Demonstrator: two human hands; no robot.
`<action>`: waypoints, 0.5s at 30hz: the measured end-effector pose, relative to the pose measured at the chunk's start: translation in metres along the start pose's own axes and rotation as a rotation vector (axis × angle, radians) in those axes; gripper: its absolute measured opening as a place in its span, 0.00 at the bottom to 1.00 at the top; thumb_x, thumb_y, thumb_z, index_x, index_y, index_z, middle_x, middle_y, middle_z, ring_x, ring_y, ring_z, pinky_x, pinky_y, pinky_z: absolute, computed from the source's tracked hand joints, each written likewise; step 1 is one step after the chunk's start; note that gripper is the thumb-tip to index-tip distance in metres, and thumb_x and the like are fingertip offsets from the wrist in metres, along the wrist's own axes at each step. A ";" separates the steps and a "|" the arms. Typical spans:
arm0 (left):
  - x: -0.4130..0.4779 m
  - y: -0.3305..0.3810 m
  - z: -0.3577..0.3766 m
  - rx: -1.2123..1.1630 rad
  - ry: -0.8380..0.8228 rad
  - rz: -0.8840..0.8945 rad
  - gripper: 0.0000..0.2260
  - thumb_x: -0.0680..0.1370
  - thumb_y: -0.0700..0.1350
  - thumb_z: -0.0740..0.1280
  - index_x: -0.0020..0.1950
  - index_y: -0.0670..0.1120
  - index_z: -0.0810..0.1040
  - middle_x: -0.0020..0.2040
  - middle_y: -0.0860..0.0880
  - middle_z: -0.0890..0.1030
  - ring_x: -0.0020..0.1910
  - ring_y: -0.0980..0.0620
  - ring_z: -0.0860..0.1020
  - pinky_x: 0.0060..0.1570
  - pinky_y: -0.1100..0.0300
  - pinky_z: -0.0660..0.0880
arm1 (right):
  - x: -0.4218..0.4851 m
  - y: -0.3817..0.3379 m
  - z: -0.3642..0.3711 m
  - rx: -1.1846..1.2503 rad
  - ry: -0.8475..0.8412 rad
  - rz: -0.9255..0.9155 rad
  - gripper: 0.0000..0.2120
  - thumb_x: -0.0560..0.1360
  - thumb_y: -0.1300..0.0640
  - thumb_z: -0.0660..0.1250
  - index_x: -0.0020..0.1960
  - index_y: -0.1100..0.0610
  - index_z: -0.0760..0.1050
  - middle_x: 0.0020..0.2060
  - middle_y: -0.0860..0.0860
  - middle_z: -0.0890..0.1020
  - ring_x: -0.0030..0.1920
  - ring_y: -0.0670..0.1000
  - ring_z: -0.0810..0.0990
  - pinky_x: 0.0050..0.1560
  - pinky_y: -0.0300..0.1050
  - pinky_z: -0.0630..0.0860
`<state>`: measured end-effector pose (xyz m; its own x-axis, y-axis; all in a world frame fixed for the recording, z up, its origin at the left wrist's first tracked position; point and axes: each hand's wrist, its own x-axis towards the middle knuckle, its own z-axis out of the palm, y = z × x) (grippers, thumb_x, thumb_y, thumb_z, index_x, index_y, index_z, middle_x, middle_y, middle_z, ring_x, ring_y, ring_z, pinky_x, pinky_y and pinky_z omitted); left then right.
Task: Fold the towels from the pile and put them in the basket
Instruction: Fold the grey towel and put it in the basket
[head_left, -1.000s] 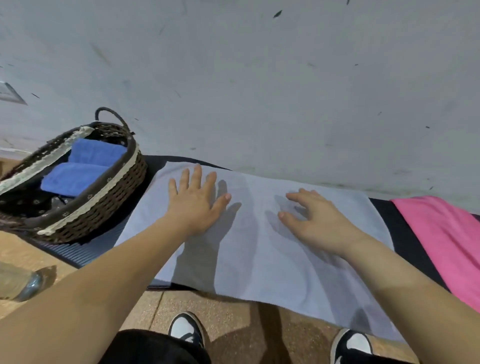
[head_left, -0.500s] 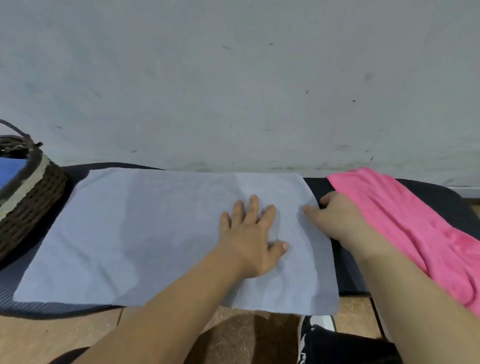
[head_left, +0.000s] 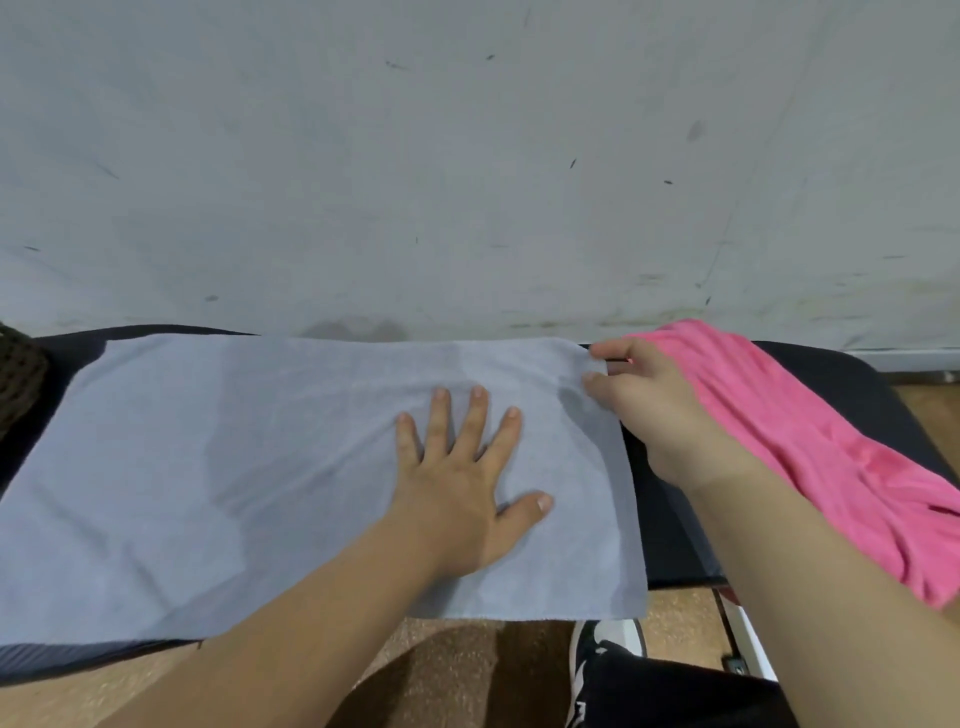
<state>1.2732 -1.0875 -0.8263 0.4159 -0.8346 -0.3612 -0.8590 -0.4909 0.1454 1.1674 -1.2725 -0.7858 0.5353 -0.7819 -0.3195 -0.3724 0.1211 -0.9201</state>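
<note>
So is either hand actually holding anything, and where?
The right hand pinches the grey towel at its far right corner. The left hand only lies flat on it.

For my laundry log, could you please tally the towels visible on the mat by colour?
grey towel: 1
pink towel: 1
Total: 2

text: none readable | labels: none | signs: none
</note>
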 end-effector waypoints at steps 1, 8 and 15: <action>0.000 0.000 -0.001 0.004 -0.007 0.001 0.40 0.76 0.77 0.43 0.80 0.61 0.29 0.80 0.51 0.26 0.77 0.38 0.24 0.73 0.31 0.29 | 0.001 -0.002 0.002 -0.005 -0.037 -0.002 0.17 0.79 0.64 0.68 0.66 0.53 0.77 0.59 0.49 0.81 0.57 0.49 0.81 0.55 0.45 0.79; 0.000 -0.002 -0.001 -0.004 -0.003 0.014 0.40 0.77 0.76 0.43 0.80 0.61 0.29 0.80 0.51 0.25 0.76 0.39 0.23 0.74 0.32 0.29 | 0.008 0.002 -0.001 -0.174 -0.029 -0.097 0.21 0.76 0.56 0.66 0.68 0.46 0.69 0.65 0.47 0.70 0.68 0.47 0.68 0.67 0.48 0.67; -0.015 0.010 -0.003 -0.023 0.129 0.091 0.40 0.77 0.72 0.42 0.85 0.54 0.46 0.85 0.45 0.39 0.83 0.37 0.39 0.79 0.34 0.40 | 0.001 0.006 -0.027 -0.385 0.110 -0.165 0.05 0.80 0.58 0.68 0.47 0.49 0.80 0.40 0.47 0.83 0.41 0.47 0.79 0.50 0.45 0.79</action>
<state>1.2592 -1.0808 -0.8164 0.3730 -0.9002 -0.2248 -0.8883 -0.4164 0.1939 1.1449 -1.2892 -0.7849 0.5355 -0.8345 -0.1301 -0.5552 -0.2317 -0.7988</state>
